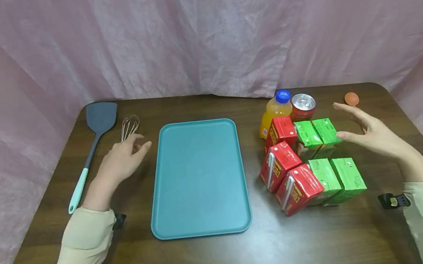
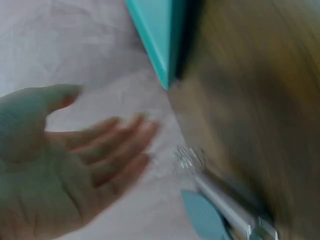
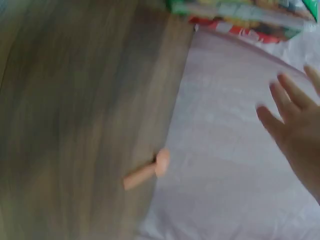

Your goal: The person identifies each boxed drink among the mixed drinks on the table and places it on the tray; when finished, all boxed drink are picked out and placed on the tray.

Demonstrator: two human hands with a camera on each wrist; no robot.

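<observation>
My left hand (image 1: 118,163) hovers with loosely bent fingers between the tray and the spatula, holding nothing. It hides part of a wire whisk (image 1: 129,125), whose metal handle (image 2: 225,200) shows in the left wrist view. A turquoise tray (image 1: 198,180) lies bare in the middle of the table. On the right, my right hand (image 1: 376,136) is spread and holds nothing, just right of several green drink cartons (image 1: 349,175). Beside those stand 3 red drink cartons (image 1: 299,187), two of them with straws on their sides.
A spatula (image 1: 102,116) with a mint handle lies at the left edge. Behind the cartons stand an orange drink bottle (image 1: 276,110) and a red can (image 1: 302,110). A small orange-brown object with a rounded head and stem (image 3: 142,175) stands at the back right.
</observation>
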